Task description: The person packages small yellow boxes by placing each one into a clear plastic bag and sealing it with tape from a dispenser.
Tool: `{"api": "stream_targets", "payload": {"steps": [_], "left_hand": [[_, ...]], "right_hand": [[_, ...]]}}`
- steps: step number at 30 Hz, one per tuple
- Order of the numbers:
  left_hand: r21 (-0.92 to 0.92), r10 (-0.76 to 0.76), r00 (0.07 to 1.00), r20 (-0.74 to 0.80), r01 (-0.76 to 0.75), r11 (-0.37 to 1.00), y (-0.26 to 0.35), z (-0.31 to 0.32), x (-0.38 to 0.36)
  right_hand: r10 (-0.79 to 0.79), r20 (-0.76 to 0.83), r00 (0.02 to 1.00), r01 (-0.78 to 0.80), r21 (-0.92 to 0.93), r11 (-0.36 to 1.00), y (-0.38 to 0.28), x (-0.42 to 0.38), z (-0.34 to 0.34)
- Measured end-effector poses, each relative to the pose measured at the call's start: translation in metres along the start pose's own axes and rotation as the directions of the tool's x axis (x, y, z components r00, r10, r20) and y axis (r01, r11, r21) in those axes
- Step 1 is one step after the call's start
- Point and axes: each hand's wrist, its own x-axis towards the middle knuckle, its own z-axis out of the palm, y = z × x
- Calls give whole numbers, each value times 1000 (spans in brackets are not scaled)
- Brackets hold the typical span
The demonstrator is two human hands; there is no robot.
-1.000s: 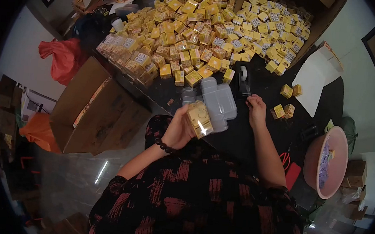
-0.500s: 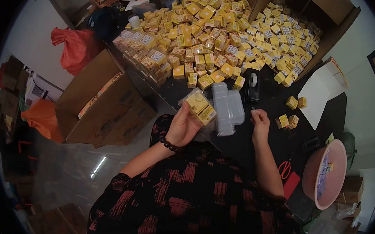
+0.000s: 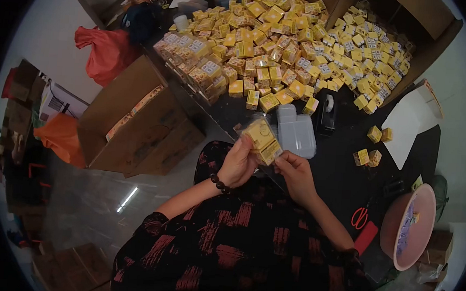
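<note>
My left hand (image 3: 238,162), with a dark bead bracelet at the wrist, holds a clear plastic pack of small yellow boxes (image 3: 263,140). The fingers of my right hand (image 3: 296,173) are pinched at the pack's lower right corner; whether anything thin lies between them is too small to tell. Just behind the pack, empty clear plastic trays (image 3: 297,132) lie on the black table. A black tape dispenser (image 3: 327,117) stands to their right. Beyond them rises a big heap of small yellow boxes (image 3: 272,45).
Four loose yellow boxes and white paper (image 3: 402,125) lie at the right. Red-handled scissors (image 3: 359,218), a red object (image 3: 366,238) and a pink basin (image 3: 408,228) are nearer. An open cardboard box (image 3: 137,122) and red bag (image 3: 101,55) stand left.
My right hand has moved left from beside the trays to the pack's corner. My left hand still holds the pack. The whole view has shifted slightly.
</note>
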Motion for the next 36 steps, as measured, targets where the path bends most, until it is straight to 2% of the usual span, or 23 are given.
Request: {"api": "stream_targets", "payload": {"steps": [5,7,8,10,11,13,14,15,16,18,19,21,22,24,25,27,29,30,31,33,34,35,36], "left_hand": [[49,-87,993,-80,91,995,0,8,-1],[-208,-213,977,-31,202,957,1,5,2],[-206,-210,977,-34,199,958,1,4,3],[-399,-274,951,146,310,863,1,4,4],[-397,-273,951,143,308,864,4,3,7],[-63,-219,959,-178,211,975,26,9,20],[209,-51,978,-205,95,973,43,5,28],[742,338,928,-155,-116,660,67,-3,39],[982,600,792,111,-180,57,92,-11,51],[898,692,666,280,73,-434,137,-15,74],[898,689,670,277,75,-434,151,-23,86],[676,590,727,350,240,-697,166,-37,105],[676,586,730,353,234,-699,167,-42,108],[449,502,672,544,273,-851,165,-48,114],[451,496,675,546,263,-853,157,-44,110],[633,510,684,522,90,-769,125,-32,81],[882,385,911,149,53,-468,73,-42,50],[909,348,936,60,93,-406,43,-46,31],[928,303,953,-29,138,-346,15,-54,13],[965,332,939,-89,164,-204,-20,-69,-9],[970,302,932,-200,232,-72,-27,-71,-15],[969,301,931,-206,238,-70,-28,-76,-19],[931,272,901,-337,276,238,-25,-77,-19]], "right_hand": [[-70,-61,996,67,-50,997,10,1,1],[-224,-159,962,144,-402,904,8,-1,4],[-223,-155,962,145,-401,905,8,2,3],[-536,29,844,412,-675,612,9,7,2],[-536,31,844,414,-673,613,9,10,1],[-519,86,850,366,-806,465,10,17,-5],[-521,86,849,368,-804,468,13,18,-7],[-497,60,866,347,-788,509,18,18,-10],[-470,38,882,324,-772,546,21,18,-13],[-466,52,883,323,-787,526,22,20,-17],[-460,64,885,320,-802,505,24,19,-19],[-440,51,897,303,-793,528,24,19,-21],[-420,42,906,290,-785,548,24,19,-23],[-413,20,911,268,-789,553,24,16,-26],[-402,3,915,248,-792,558,24,14,-29],[-393,-22,919,227,-786,575,27,10,-33],[-383,-33,923,214,-782,586,27,6,-36],[-385,-25,922,220,-786,577,26,5,-35],[-387,-16,922,226,-790,571,26,4,-33],[-395,8,918,248,-791,559,26,4,-31],[-402,32,915,269,-791,549,27,3,-29],[-397,33,917,267,-790,552,28,2,-27],[-369,18,929,243,-781,575,28,2,-24]]}}
